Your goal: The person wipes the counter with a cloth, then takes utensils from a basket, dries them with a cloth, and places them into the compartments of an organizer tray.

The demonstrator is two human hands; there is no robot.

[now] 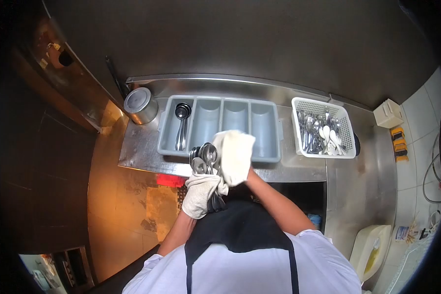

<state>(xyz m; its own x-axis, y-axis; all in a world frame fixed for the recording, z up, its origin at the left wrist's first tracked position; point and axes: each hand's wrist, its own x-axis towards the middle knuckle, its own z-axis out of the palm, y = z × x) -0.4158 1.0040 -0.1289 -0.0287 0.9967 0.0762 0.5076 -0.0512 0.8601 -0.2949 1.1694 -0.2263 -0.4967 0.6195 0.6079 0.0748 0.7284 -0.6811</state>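
My left hand (201, 194), in a white glove, is wrapped round a bunch of metal spoons (204, 157), their bowls pointing up toward the counter. Right beside the bunch, my right hand (237, 158) is covered by a white cloth, so its fingers are hidden. Beyond both hands lies a grey tray (192, 130) with four long compartments. Its leftmost compartment holds a few black-looking ladles or spoons (182, 117). On the right, a white perforated basket (297, 104) contains mixed metal cutlery (311, 128) and several white spoons (331, 138).
A lidded metal canister (140, 105) stands left of the tray on the steel counter (309, 169). At the right are a cream box (388, 113), yellow-and-black items (400, 144) on the wall and a pale container (370, 252). Something red lies below the counter's front edge.
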